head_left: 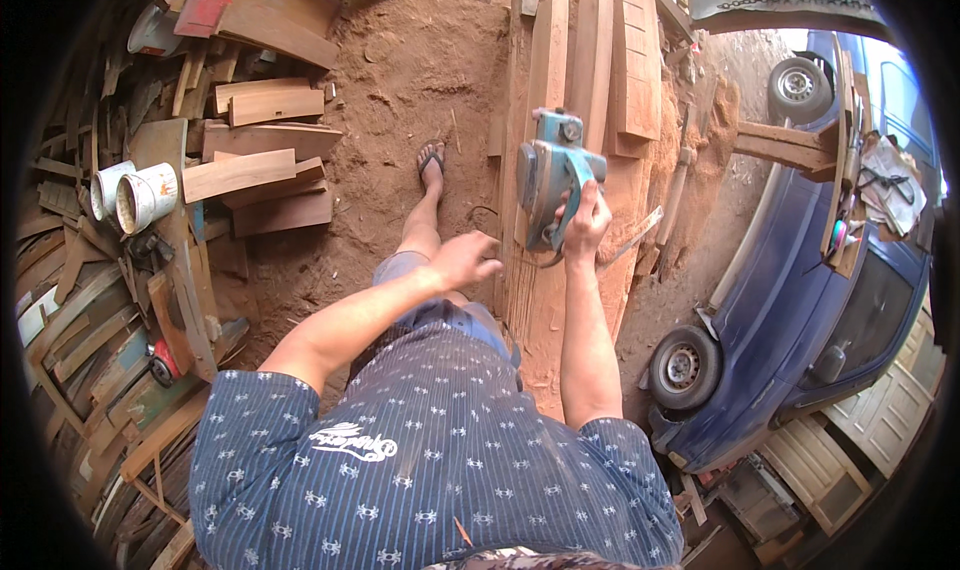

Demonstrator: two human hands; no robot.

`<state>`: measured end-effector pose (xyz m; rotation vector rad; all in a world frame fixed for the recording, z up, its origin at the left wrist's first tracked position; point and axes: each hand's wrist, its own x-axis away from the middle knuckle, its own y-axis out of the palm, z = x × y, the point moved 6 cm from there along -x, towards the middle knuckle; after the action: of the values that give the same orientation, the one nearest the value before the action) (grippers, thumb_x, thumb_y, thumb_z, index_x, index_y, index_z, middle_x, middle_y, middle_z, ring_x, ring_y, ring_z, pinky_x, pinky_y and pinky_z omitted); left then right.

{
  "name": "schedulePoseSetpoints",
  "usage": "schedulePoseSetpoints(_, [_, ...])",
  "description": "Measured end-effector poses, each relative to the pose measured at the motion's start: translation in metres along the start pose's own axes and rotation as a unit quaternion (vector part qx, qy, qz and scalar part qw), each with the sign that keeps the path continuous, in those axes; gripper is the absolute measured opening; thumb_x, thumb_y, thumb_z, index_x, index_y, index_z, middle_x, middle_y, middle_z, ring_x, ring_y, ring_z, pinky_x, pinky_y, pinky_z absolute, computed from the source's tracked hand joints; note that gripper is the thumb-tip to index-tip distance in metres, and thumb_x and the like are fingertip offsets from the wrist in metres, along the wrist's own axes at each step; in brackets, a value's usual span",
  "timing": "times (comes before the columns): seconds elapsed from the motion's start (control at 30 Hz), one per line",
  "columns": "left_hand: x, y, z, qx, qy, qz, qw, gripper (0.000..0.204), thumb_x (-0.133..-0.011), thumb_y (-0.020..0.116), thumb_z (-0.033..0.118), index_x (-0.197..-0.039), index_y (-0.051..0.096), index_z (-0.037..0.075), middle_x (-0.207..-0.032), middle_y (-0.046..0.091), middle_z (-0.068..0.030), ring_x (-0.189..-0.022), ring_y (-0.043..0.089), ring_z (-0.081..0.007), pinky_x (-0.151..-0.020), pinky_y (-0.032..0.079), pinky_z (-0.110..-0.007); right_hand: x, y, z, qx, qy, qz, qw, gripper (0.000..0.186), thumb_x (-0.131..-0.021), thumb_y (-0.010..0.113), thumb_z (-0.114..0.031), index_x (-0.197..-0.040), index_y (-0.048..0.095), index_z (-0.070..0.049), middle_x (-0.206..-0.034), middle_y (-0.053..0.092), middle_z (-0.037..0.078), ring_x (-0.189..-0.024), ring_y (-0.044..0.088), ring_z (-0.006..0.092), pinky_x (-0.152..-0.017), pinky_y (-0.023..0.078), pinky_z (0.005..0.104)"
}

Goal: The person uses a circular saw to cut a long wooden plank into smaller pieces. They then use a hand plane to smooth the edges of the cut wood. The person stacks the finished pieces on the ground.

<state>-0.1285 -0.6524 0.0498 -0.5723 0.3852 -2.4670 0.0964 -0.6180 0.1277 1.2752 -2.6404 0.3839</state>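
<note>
My right hand (587,225) is closed around the handle of a teal electric hand planer (540,185). The planer is over the wooden workbench (515,300), close to the near ends of two planks (590,70) lying lengthwise on it. Whether its sole touches the bench or is lifted, I cannot tell. My left hand (468,260) hangs in front of my body beside the bench's left edge. Its fingers are loosely bent with the thumb apart, and nothing shows in it. A wider board with crosswise lines (637,60) lies right of the planks.
Cut boards (265,175) are piled on the left, with two white buckets (147,198) beside them. Sawdust covers the dirt floor (390,80) where my sandalled foot (431,160) stands. On the right is a blue vehicle (770,290), with wooden door panels (820,470) near it.
</note>
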Motion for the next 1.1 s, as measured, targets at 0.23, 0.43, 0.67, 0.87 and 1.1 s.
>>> schedulePoseSetpoints(0.23, [-0.046, 0.018, 0.076, -0.185, 0.169, -0.045, 0.967, 0.057, -0.093, 0.066, 0.038, -0.136, 0.056, 0.001, -0.148, 0.047, -0.0186, -0.143, 0.038, -0.0344, -0.117, 0.032, -0.05, -0.13, 0.064, -0.036, 0.025, -0.011, 0.003, 1.0, 0.059, -0.103, 0.053, -0.053, -0.079, 0.064, 0.0, -0.062, 0.058, 0.005, -0.047, 0.055, 0.0121, -0.042, 0.042, 0.0274])
schedulePoseSetpoints(0.43, [-0.073, 0.02, 0.066, -0.331, 0.175, -0.097, 0.922, 0.072, -0.094, 0.06, 0.034, -0.154, 0.036, 0.002, -0.167, 0.022, -0.0172, -0.157, 0.011, -0.0308, -0.124, 0.015, -0.061, -0.233, 0.117, -0.061, 0.037, -0.022, -0.004, 0.999, 0.066, -0.099, 0.054, -0.061, -0.074, 0.064, 0.0, -0.054, 0.056, 0.006, -0.044, 0.053, 0.0146, -0.043, 0.044, 0.0297])
schedulePoseSetpoints(0.67, [-0.075, 0.017, 0.052, -0.343, 0.198, -0.107, 0.912, 0.064, -0.094, 0.049, 0.02, -0.155, 0.036, 0.003, -0.169, 0.019, -0.0161, -0.157, 0.014, -0.0283, -0.122, 0.019, -0.063, -0.326, 0.159, -0.089, 0.044, -0.048, 0.012, 0.998, 0.07, -0.098, 0.055, -0.063, -0.072, 0.065, 0.002, -0.053, 0.057, 0.007, -0.044, 0.056, 0.0157, -0.041, 0.044, 0.0298])
schedulePoseSetpoints(0.87, [-0.076, 0.019, 0.052, -0.345, 0.189, -0.108, 0.913, 0.065, -0.095, 0.05, 0.02, -0.156, 0.035, 0.003, -0.168, 0.019, -0.0162, -0.158, 0.012, -0.0287, -0.121, 0.021, -0.063, -0.349, 0.172, -0.096, 0.057, -0.056, -0.011, 0.997, 0.069, -0.097, 0.053, -0.064, -0.075, 0.065, 0.001, -0.054, 0.057, 0.008, -0.046, 0.059, 0.0183, -0.044, 0.048, 0.0322])
schedulePoseSetpoints(1.1, [-0.076, 0.02, 0.055, -0.376, 0.179, -0.113, 0.902, 0.069, -0.094, 0.053, 0.021, -0.157, 0.032, 0.004, -0.169, 0.018, -0.0163, -0.158, 0.012, -0.0302, -0.121, 0.021, -0.063, -0.318, 0.152, -0.079, 0.034, 0.035, -0.033, 0.998, 0.062, -0.095, 0.06, -0.059, -0.086, 0.065, 0.002, -0.067, 0.064, 0.012, -0.049, 0.062, 0.0194, -0.046, 0.051, 0.0338])
